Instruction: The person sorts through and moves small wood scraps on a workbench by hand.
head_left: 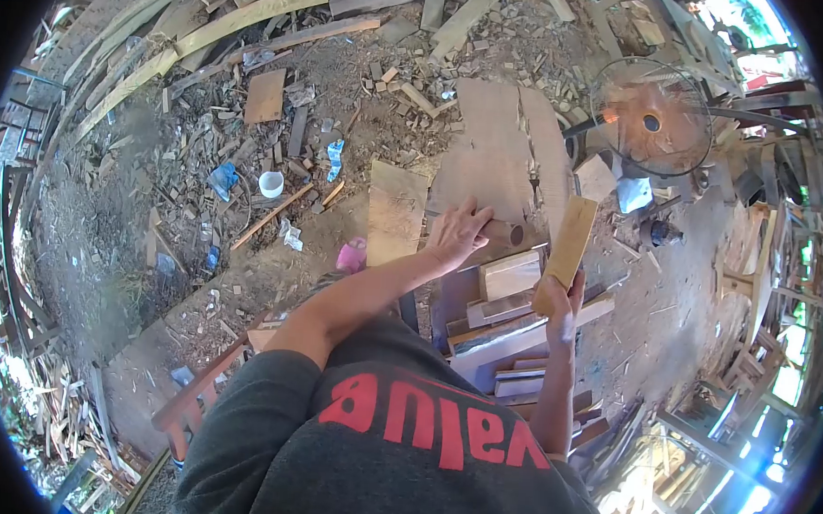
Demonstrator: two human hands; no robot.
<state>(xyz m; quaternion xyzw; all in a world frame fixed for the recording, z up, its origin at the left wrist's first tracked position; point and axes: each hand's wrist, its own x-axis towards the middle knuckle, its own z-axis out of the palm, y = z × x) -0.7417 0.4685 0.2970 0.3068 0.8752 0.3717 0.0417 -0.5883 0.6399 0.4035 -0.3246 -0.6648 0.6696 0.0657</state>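
Left hand [459,233]: fingers curled over the left end of the round wooden piece [503,232], which sits at the near edge of the wide plank [484,158]. Its long axis runs roughly left-right, round end face to the right. Right hand [563,298]: clamped on the near end of the flat wooden board [571,245], right of the round piece and near the stacked wood blocks [511,275]. Board points away from the body, far end leaning slightly right. Red shirt lettering [435,424] reads "value", upside down in view.
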